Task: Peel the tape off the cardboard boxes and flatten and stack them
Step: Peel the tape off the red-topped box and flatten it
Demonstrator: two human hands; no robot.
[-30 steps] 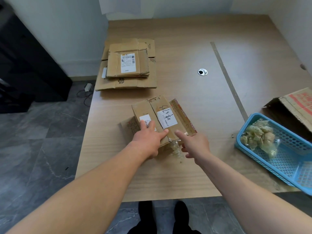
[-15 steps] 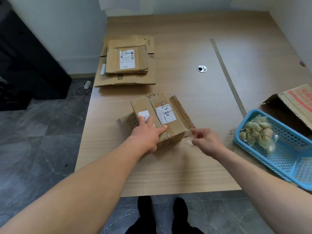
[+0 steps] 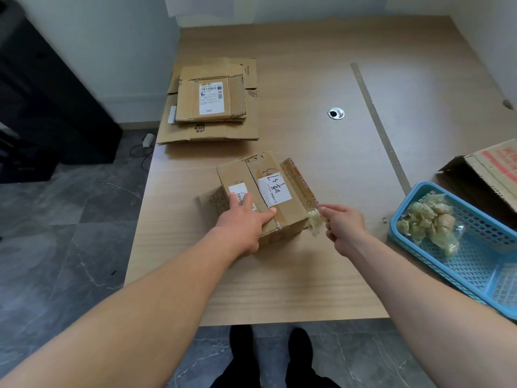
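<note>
The carton (image 3: 488,175) and the blue basket (image 3: 398,217) are cut off at the right edge; a barcode label (image 3: 237,191) is half covered by the left hand (image 3: 240,228). Small print on the stack's label (image 3: 211,98) cannot be read.

We see a matt brown cardboard box (image 3: 263,191) on a pale wood-grain surface (image 3: 293,275). The tape (image 3: 314,221) looks glossy, clear and crumpled. Our basket (image 3: 475,264) is blue plastic mesh.

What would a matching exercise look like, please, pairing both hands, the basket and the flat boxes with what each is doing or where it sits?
1 left hand
2 right hand
3 basket
4 flat boxes

A stacked at the table's far left
B pinches a tape strip
C presses on the near box
D holds crumpled tape, at right

Pairs: 1-C, 2-B, 3-D, 4-A
</note>
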